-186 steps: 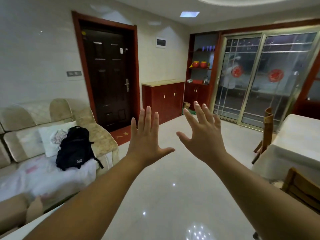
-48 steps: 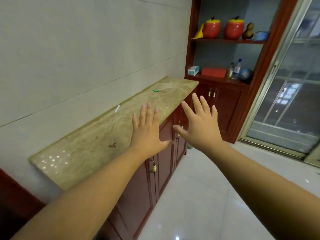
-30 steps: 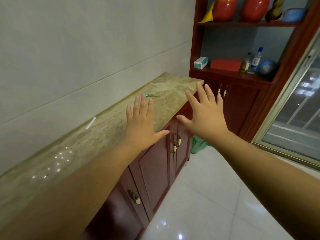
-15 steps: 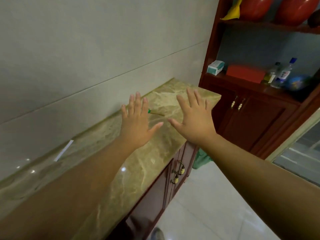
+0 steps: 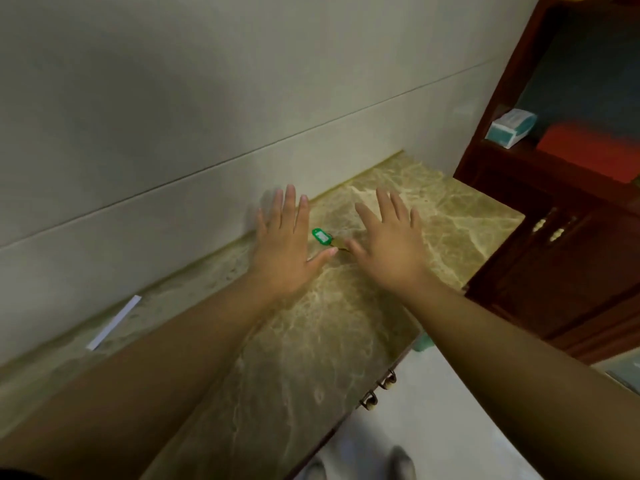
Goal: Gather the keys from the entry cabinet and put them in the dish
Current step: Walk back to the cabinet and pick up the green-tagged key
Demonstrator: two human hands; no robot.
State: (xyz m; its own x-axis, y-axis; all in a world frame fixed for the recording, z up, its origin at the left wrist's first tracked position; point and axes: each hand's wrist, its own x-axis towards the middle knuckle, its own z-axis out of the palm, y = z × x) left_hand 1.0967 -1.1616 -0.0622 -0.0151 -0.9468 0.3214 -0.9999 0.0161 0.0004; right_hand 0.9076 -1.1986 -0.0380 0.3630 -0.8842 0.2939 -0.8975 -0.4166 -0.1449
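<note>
One key with a green tag (image 5: 320, 235) lies on the marble top of the entry cabinet (image 5: 311, 341), close to the wall, and no other key shows on the stone. The tag is a rounded plastic oblong with a pale label window; its long axis runs from upper left to lower right, and a dull brass-coloured blade continues from it toward the right, partly hidden behind the thumbs.

Two hands are spread flat above the stone, fingers apart and holding nothing. The left hand (image 5: 285, 251) sits just left of the tag, its thumb tip reaching under it; the right hand (image 5: 389, 249) sits just right, thumb tip near the blade (whether either thumb touches the key cannot be told).

The top is polished beige-brown marble with pale veins. One thin white strip (image 5: 114, 322) lies on it well to the left, against the tiled wall (image 5: 207, 116). Two brass door pulls (image 5: 379, 389) show below the front edge. On the dark red wooden shelf (image 5: 540, 168) to the right stand one white-and-teal box (image 5: 512, 128) and one red box (image 5: 588, 150).
</note>
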